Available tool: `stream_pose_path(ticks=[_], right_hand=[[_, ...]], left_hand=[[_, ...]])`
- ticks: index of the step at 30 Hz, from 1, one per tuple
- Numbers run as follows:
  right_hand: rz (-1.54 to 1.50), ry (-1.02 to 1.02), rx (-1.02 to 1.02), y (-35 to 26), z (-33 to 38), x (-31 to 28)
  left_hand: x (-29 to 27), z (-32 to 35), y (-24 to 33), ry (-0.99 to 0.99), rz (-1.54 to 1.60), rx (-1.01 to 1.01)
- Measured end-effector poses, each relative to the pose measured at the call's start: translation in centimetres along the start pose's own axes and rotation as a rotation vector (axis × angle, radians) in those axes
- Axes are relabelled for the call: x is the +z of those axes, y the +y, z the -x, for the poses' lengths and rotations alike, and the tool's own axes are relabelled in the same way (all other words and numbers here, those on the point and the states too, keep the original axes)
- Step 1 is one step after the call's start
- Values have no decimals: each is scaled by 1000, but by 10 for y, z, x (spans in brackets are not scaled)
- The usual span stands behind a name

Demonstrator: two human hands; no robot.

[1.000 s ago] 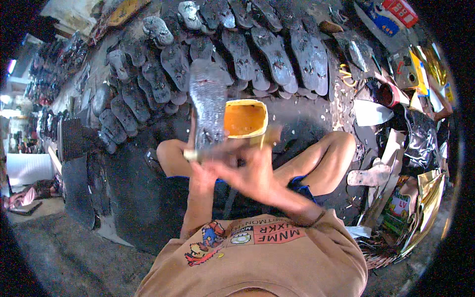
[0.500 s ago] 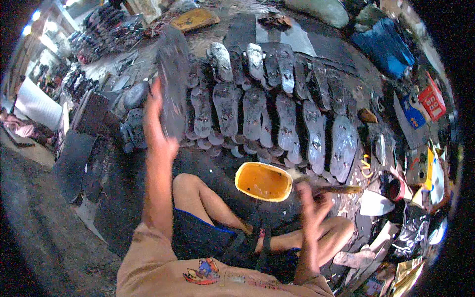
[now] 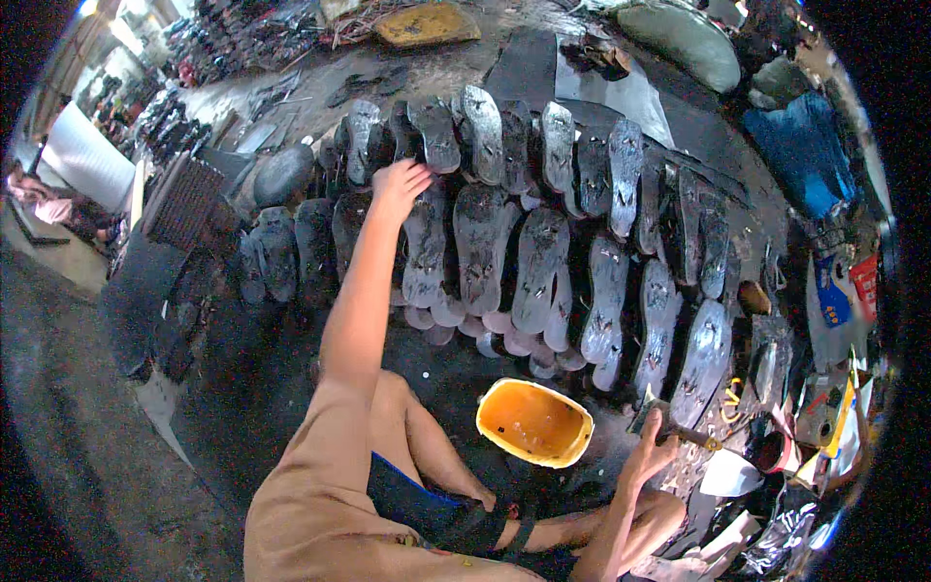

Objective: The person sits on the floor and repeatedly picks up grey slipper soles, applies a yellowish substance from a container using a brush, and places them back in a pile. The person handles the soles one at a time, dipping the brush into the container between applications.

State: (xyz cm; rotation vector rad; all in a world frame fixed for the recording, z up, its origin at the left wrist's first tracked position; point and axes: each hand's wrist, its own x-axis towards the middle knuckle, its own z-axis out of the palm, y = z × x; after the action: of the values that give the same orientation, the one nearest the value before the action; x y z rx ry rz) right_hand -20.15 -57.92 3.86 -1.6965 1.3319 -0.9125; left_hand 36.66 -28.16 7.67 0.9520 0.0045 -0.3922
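Note:
My left arm stretches forward, and my left hand [image 3: 400, 189] is over the gap between two rows of dark shoe soles [image 3: 483, 242]. Its fingers look extended and slightly blurred, right by the lower end of a back-row sole [image 3: 433, 131]; I cannot see anything held in them. My right hand [image 3: 652, 454] is low at the right, wrapped round a flat-headed brush [image 3: 700, 440] with a brownish handle. Between my legs and the soles stands a yellow tub [image 3: 536, 424] of amber liquid. Several soles have a wet-looking sheen.
Dark sheets [image 3: 141, 291] are stacked at the left, near a rounded grey stone [image 3: 283, 177]. At the right lie a blue bag [image 3: 797, 155], a red box [image 3: 863, 286], a white piece [image 3: 732, 475] and scraps. A yellow-brown slab [image 3: 427, 26] is at the far side.
The blurred dark piece held by my left hand has left it, and that hand has moved right over the soles. My right hand with the brush is lower in view. The whole view has shifted.

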Motion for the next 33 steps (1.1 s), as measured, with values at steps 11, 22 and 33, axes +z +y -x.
stream_pose_path(ticks=[11, 22, 33], right_hand=[[-31, -357, -272, -128, 72, -26], [265, -430, -650, -81, 98, 0], [220, -674, -83, -69, 94, -74]], left_hand=[[-224, 470, -93, 582, -1368, 78], [-198, 482, -68, 616, -1260, 180], [-22, 529, -42, 288, -1695, 434]])
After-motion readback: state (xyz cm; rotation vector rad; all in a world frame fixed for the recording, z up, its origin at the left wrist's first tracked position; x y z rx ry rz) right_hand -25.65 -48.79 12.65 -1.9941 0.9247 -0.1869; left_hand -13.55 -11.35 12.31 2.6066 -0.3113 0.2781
